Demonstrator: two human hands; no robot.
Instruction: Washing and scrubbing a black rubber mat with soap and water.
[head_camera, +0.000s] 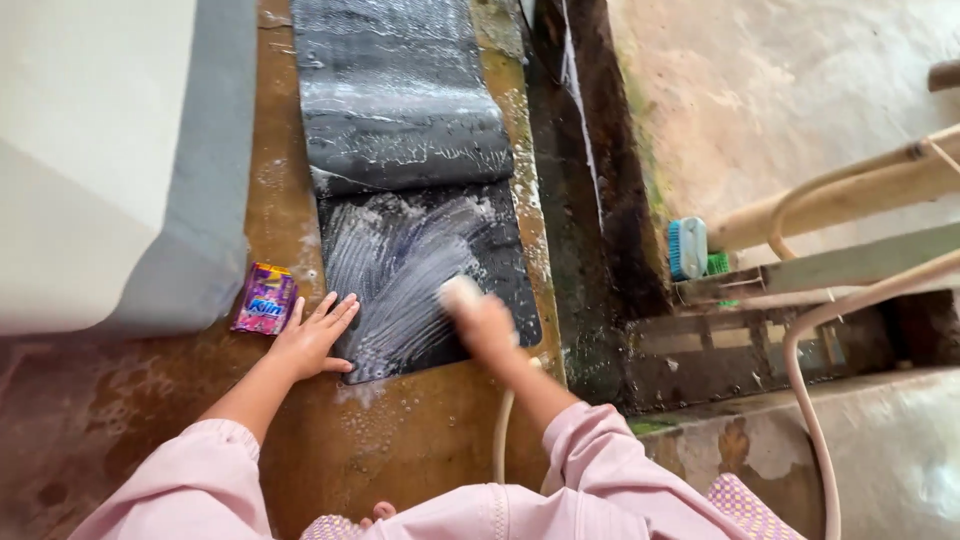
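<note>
A long dark mat (400, 120) lies wet and soapy on the brown floor (430, 440), its near end streaked with white lather. My left hand (315, 335) presses flat, fingers spread, on the mat's near left corner. My right hand (480, 320) is blurred over the mat's near right part and grips a pale scrubbing brush (458, 293). Pink sleeves cover both my arms.
A small purple and pink detergent sachet (265, 298) lies just left of my left hand. A grey and white wall (120, 170) stands at the left. A dark drain channel (590, 200) runs along the right, with a blue brush (687, 248), wooden poles and a pale hose (810, 400) beyond.
</note>
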